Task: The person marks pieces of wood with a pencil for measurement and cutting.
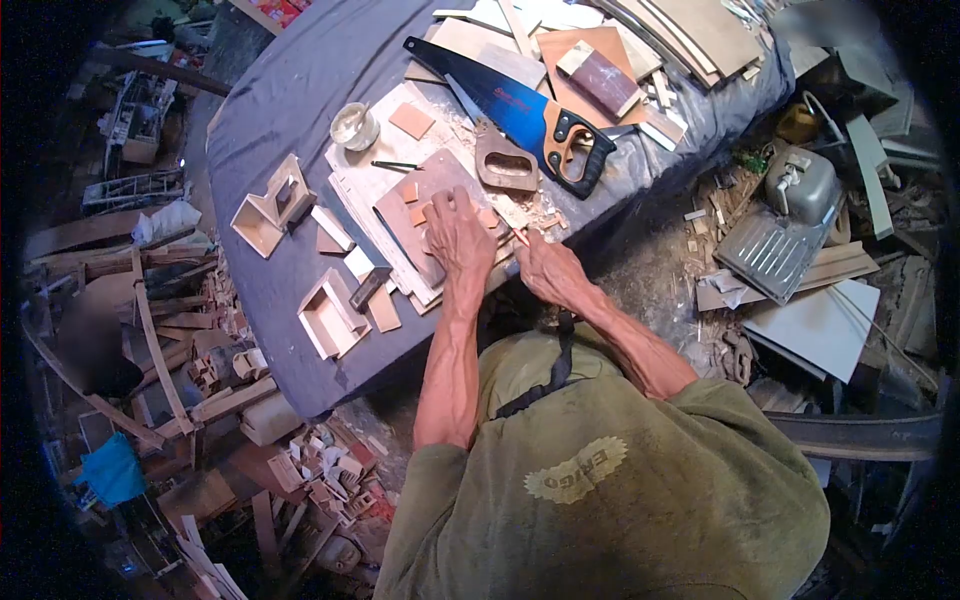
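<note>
On the cloth-draped tabletop (290, 110), head view: L hand (460, 235) is palm-down over the brown board (445, 170), fingers bent, by a small orange-brown wood pc (488, 217); can't tell how far open that grip is or if it has hold of anything. R hand (552, 270), just beside it, has its grip closed round a slim red-and-white tool (520, 236), tip nr the board's R edge. Wooden-handled saw (508, 168) lies just past, w/ blue-bladed saw (500, 95) beside it. Dark pencil-like stick (397, 166) and jar (355, 127) sit farther up; open wooden box (335, 312) is off L.
</note>
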The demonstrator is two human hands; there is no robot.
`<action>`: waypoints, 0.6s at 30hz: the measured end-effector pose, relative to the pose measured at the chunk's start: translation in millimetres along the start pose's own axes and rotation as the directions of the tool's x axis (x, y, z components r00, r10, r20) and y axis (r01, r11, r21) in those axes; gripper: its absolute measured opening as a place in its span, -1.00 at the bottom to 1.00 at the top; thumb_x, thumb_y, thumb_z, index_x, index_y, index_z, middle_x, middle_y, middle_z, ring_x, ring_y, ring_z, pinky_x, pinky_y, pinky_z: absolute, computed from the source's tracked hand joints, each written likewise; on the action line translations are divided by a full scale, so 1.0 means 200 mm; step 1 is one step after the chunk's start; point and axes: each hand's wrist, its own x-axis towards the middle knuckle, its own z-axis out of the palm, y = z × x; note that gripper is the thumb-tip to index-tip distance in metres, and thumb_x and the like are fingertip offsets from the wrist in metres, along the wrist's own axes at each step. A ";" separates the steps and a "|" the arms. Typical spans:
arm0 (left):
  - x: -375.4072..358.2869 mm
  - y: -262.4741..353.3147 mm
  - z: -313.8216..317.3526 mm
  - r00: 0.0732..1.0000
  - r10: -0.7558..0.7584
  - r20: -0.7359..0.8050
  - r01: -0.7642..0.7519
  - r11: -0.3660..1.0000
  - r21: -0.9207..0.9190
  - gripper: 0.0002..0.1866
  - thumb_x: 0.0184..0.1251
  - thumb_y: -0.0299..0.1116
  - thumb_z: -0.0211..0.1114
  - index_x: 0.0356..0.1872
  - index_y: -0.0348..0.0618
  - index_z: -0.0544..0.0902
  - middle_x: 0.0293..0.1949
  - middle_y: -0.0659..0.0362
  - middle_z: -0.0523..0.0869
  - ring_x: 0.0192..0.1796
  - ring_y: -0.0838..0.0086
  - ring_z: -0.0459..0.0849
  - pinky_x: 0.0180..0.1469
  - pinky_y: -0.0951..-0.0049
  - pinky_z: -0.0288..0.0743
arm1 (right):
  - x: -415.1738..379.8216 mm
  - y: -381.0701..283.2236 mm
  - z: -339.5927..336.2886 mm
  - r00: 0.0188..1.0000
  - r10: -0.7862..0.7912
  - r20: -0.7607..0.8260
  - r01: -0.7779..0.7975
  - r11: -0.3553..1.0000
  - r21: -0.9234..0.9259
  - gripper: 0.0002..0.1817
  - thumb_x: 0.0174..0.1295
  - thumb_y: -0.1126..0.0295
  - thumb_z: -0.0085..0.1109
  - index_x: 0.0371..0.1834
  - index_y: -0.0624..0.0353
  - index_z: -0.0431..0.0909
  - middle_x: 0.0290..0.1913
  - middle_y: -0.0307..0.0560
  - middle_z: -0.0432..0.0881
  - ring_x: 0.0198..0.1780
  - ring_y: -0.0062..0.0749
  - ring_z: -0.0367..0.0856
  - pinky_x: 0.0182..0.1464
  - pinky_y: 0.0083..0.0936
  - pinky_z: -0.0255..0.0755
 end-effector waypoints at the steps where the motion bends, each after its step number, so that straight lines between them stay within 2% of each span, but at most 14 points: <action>1: -0.02 0.00 0.01 0.999 0.004 0.034 -0.004 1.000 -0.021 -0.79 0.09 -0.45 0.34 -0.23 -0.28 0.61 -0.15 -0.06 0.58 -0.05 -0.03 0.55 -0.03 0.06 0.50 | -0.01 -0.02 -0.02 1.000 -0.029 -0.004 0.029 1.000 -0.003 -0.69 0.41 0.25 -0.08 -0.12 0.36 0.38 -0.53 0.34 0.59 -0.43 0.28 0.63 -0.37 0.08 0.46; 3: -0.07 -0.02 0.06 0.995 0.013 0.102 -0.007 0.998 -0.063 -0.79 0.10 -0.44 0.34 -0.23 -0.27 0.62 -0.15 -0.07 0.58 -0.07 -0.03 0.56 -0.03 0.06 0.50 | -0.04 -0.06 -0.07 0.996 -0.087 -0.009 0.087 0.996 -0.009 -0.71 0.46 0.27 -0.10 -0.11 0.37 0.35 -0.48 0.37 0.57 -0.40 0.28 0.60 -0.35 0.05 0.43; 6: -0.10 0.01 0.08 0.988 -0.078 0.135 0.083 0.996 -0.029 -0.79 0.11 -0.43 0.33 -0.23 -0.28 0.62 -0.15 -0.08 0.58 -0.06 -0.03 0.57 -0.03 0.06 0.50 | 0.00 0.08 0.05 0.976 -0.211 -0.053 0.206 0.974 -0.089 -0.72 0.41 0.33 -0.10 -0.14 0.41 0.39 -0.46 0.29 0.57 -0.43 0.20 0.63 -0.36 -0.01 0.50; 9: -0.09 0.03 0.07 0.975 -0.154 0.159 0.158 0.987 -0.009 -0.76 0.13 -0.40 0.34 -0.21 -0.28 0.61 -0.14 -0.10 0.58 -0.06 -0.05 0.58 -0.04 0.04 0.49 | 0.02 0.12 0.06 0.931 -0.355 -0.083 0.348 0.933 -0.086 -0.78 0.40 0.42 -0.11 -0.16 0.43 0.40 -0.42 0.25 0.52 -0.38 0.16 0.60 -0.34 -0.05 0.50; 12: -0.07 0.05 0.07 0.938 -0.266 0.222 0.259 0.964 0.062 -0.71 0.13 -0.39 0.35 -0.15 -0.30 0.60 -0.11 -0.10 0.59 -0.04 -0.07 0.59 -0.03 0.03 0.50 | 0.00 0.11 0.04 0.939 -0.334 -0.076 0.329 0.942 -0.072 -0.83 0.36 0.51 -0.12 -0.17 0.42 0.41 -0.40 0.22 0.50 -0.33 0.13 0.59 -0.32 -0.07 0.49; 18: -0.04 0.10 0.03 0.868 -0.382 0.316 0.396 0.918 0.024 -0.64 0.10 -0.39 0.38 -0.09 -0.34 0.59 -0.08 -0.15 0.59 0.00 -0.10 0.60 0.03 0.01 0.49 | 0.01 0.16 0.04 0.905 -0.418 -0.078 0.403 0.902 -0.153 -0.83 0.32 0.50 -0.08 -0.15 0.42 0.43 -0.39 0.18 0.52 -0.34 0.06 0.60 -0.35 -0.13 0.51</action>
